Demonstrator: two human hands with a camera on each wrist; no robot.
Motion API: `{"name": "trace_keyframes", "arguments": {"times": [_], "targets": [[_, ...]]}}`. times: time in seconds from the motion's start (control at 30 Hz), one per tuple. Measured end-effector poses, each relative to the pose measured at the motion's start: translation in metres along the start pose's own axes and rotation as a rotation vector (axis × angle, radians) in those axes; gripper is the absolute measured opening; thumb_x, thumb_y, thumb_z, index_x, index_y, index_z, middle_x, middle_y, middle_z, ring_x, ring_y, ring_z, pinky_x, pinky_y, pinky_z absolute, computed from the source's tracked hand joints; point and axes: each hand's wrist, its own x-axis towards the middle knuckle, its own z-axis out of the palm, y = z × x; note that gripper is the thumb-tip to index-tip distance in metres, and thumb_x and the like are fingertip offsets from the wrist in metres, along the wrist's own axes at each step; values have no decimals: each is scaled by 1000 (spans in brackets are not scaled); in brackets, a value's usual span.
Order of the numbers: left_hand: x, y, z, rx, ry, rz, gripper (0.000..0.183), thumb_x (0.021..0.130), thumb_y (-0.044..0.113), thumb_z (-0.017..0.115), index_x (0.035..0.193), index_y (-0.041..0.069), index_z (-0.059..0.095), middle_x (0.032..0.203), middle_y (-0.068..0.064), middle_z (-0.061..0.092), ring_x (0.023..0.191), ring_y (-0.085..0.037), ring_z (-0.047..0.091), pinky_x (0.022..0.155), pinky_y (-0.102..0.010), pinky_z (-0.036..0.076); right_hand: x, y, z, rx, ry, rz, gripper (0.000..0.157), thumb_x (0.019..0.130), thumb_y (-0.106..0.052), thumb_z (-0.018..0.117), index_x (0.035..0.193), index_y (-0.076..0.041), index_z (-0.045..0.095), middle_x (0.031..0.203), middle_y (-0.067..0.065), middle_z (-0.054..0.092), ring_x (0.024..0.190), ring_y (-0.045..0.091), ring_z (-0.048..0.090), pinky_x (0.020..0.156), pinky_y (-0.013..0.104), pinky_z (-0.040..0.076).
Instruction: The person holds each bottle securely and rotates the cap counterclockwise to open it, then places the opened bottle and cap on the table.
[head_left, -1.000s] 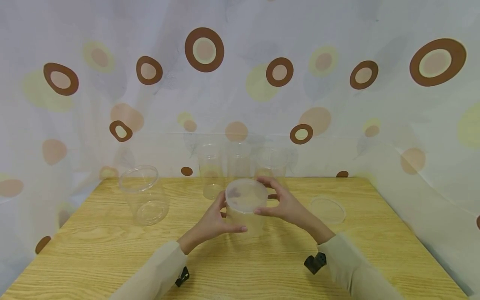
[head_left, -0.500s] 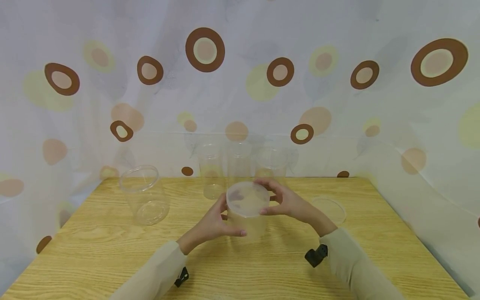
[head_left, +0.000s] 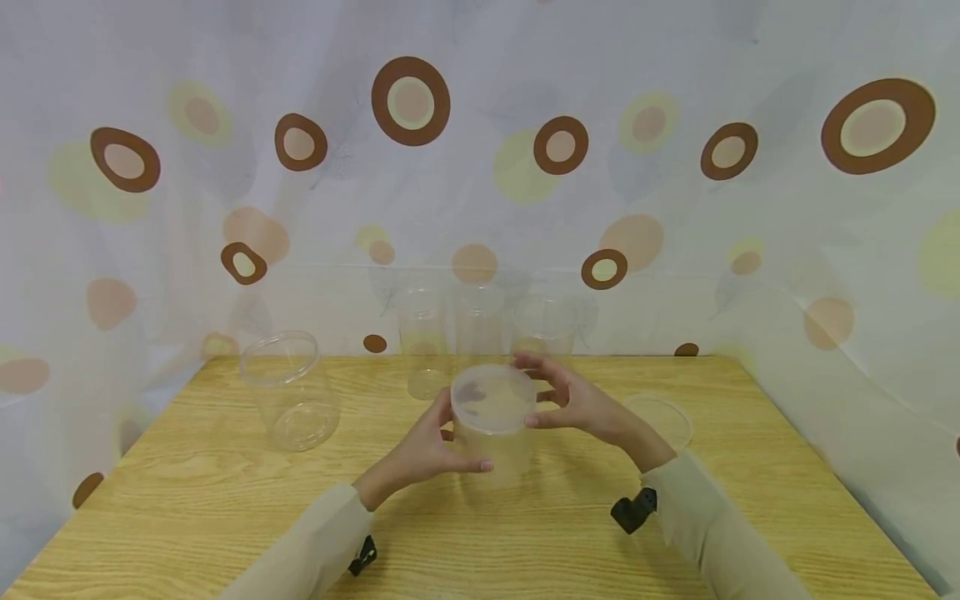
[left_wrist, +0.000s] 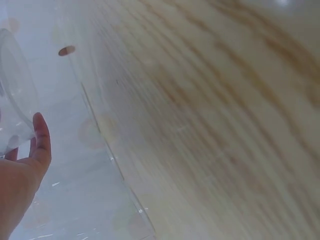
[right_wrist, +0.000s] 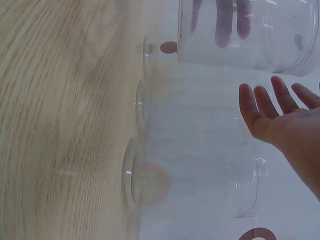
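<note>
A clear plastic jar (head_left: 506,458) with a round translucent lid (head_left: 495,400) on top is held above the wooden table in the head view. My left hand (head_left: 420,457) grips it around the side, thumb across the near face. In the left wrist view, only part of the jar (left_wrist: 12,100) shows beside the left hand (left_wrist: 22,175). Close to the lid's right edge is my right hand (head_left: 581,412), its fingers loosely curved. The right wrist view shows that right hand (right_wrist: 290,122) slightly apart from the jar (right_wrist: 227,35), with nothing between its fingers.
A wide clear jar (head_left: 291,400) stands open at the table's left. Along the back are three more clear containers: a slim one (head_left: 425,342), another (head_left: 478,329) and a wider one (head_left: 543,325). A clear round lid (head_left: 686,425) lies on the right, partly behind the right forearm.
My right hand has shifted slightly right, its thumb moving from the lid's front edge to its right side. The left hand keeps its grip, and the jar has barely moved.
</note>
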Motion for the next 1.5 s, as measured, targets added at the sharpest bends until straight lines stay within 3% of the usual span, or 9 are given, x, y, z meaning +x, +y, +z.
{"name": "trace_keyframes", "arguments": {"times": [0.17, 0.27, 0.4, 0.63, 0.83, 0.97, 1.1, 1.27, 1.5], "targets": [[3, -12, 2, 42, 85, -8, 94, 67, 20, 82, 139, 29, 23, 138, 3, 35, 123, -23, 40, 88, -43, 42, 0, -3, 11, -121, 150, 8, 80, 77, -19, 74, 141, -11, 27, 142, 11, 33, 127, 32, 33, 96, 53, 36], [3, -5, 2, 38, 103, -12, 93, 67, 15, 81, 139, 26, 23, 138, 0, 34, 125, -25, 39, 89, -46, 42, 2, -6, 19, -165, 232, 43, 80, 75, -22, 76, 140, -8, 30, 139, 10, 38, 126, 30, 35, 96, 54, 37], [0, 10, 4, 16, 94, -23, 92, 69, 9, 79, 140, 19, 23, 139, -5, 32, 126, -28, 36, 90, -47, 40, 4, -8, 25, -162, 276, 66, 77, 75, -22, 76, 138, -7, 33, 135, 10, 41, 123, 30, 38, 95, 54, 37], [-2, 14, 4, 4, 75, -29, 92, 68, 11, 80, 140, 15, 22, 140, -6, 33, 125, -28, 37, 90, -47, 41, 3, -9, 23, -153, 230, 60, 72, 77, -23, 74, 136, -9, 36, 134, 10, 42, 119, 28, 41, 95, 46, 38], [1, -8, 1, -11, 21, -2, 96, 66, 14, 82, 140, 27, 22, 140, 1, 34, 126, -24, 38, 88, -43, 40, 2, -4, 9, -67, 72, 40, 71, 81, -19, 70, 140, -13, 31, 139, 6, 37, 124, 27, 35, 97, 47, 37], [1, -10, 0, -8, -22, 23, 94, 67, 20, 82, 139, 31, 24, 139, 4, 36, 126, -24, 38, 87, -41, 41, 2, 0, 0, 21, -37, -2, 70, 83, -13, 67, 141, -11, 28, 142, 10, 32, 126, 30, 32, 96, 50, 37], [1, -9, 0, 4, -34, 20, 92, 67, 21, 82, 138, 31, 24, 139, 4, 37, 126, -23, 39, 86, -41, 42, 2, 3, -3, 55, -78, -21, 71, 84, -12, 66, 142, -9, 26, 144, 12, 30, 128, 30, 30, 99, 53, 32], [2, -7, 1, -4, -9, 7, 96, 66, 14, 82, 140, 25, 22, 139, -1, 36, 123, -25, 40, 87, -42, 42, 0, 1, 0, 61, -31, -4, 77, 82, -14, 68, 144, -8, 21, 147, 10, 25, 131, 31, 26, 100, 54, 31], [3, -10, 3, 31, 78, -12, 95, 66, 13, 82, 139, 27, 23, 138, 1, 34, 123, -23, 39, 89, -41, 43, 0, -2, 15, -109, 178, 27, 79, 76, -17, 75, 140, -10, 29, 141, 9, 34, 127, 31, 33, 96, 53, 36]]}}
